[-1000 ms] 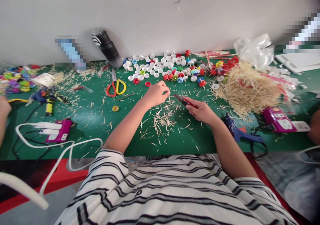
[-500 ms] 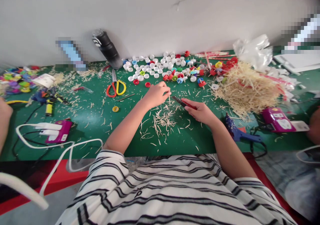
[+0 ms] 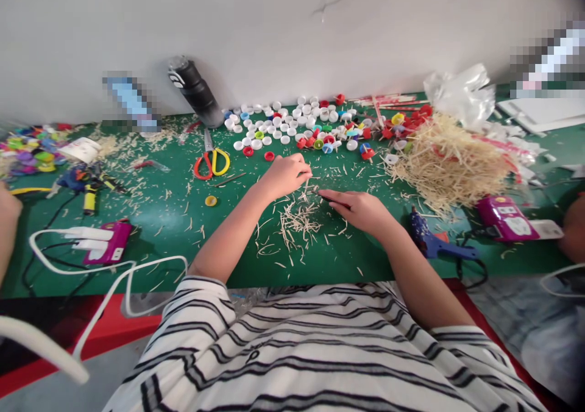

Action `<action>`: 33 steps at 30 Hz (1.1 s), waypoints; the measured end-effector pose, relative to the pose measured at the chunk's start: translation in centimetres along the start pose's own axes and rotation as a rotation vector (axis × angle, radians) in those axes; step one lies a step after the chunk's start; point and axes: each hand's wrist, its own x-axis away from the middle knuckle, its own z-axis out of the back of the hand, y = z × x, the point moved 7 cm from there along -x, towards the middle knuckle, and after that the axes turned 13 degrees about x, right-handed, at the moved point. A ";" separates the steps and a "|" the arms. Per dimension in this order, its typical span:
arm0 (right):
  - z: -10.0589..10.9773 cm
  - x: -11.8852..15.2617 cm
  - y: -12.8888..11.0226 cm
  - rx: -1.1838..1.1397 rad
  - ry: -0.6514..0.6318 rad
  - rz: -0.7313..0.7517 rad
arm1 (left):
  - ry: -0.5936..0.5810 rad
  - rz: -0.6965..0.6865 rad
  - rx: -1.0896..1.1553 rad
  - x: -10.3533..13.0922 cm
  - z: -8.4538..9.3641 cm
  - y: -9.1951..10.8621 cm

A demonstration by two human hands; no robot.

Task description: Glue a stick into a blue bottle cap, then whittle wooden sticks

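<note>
My left hand [image 3: 287, 175] is closed in a pinch, with a thin pale wooden strip [image 3: 306, 185] pointing down from its fingertips. My right hand [image 3: 362, 209] wraps round a craft knife [image 3: 325, 195], its blade aimed left toward the strip. Most of the knife's handle is hidden by the fingers. Below both hands lies a loose heap of pale slivers [image 3: 299, 219] on the green tabletop [image 3: 237, 241]. Beyond my left hand spread many bottle caps [image 3: 283, 125], mostly white, and some of the coloured ones have sticks through them.
Scissors [image 3: 212, 159] and a black bottle [image 3: 196, 92] stand left of the caps. Rightward are a straw-like pile [image 3: 452, 162], a blue glue gun [image 3: 434, 238] and a purple power block [image 3: 505, 218]. Another purple block [image 3: 109, 241] with white cables sits at left. Other people's arms show at both edges.
My right hand has turned and shifted the craft knife slightly down, bringing the blade close under my left fingertips. My left hand stays almost where it was.
</note>
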 end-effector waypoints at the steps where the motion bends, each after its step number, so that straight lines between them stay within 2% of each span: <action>1: 0.3 -0.1 -0.1 0.083 0.018 -0.026 | -0.007 0.003 0.007 0.0 0.0 0.0; 5: 1.1 -0.4 -0.5 0.334 0.036 -0.153 | -0.013 0.030 -0.062 0.0 0.2 0.1; 8: 0.9 -0.7 -1.2 0.374 0.017 -0.168 | -0.018 0.016 -0.158 0.0 -0.1 0.4; 13: 0.3 -1.2 -1.9 0.300 -0.013 -0.179 | -0.036 0.025 -0.178 0.0 -0.3 -0.2; 18: 0.0 -1.7 -2.3 0.138 -0.087 -0.155 | -0.036 0.033 -0.097 -0.1 -0.1 -0.9; 23: 0.1 -1.7 -2.2 -0.010 -0.097 -0.136 | -0.040 0.109 0.031 -0.2 0.1 -1.3; 33: -0.1 -1.4 -2.2 -0.075 -0.098 -0.136 | -0.041 0.118 0.046 -0.4 -0.1 -1.7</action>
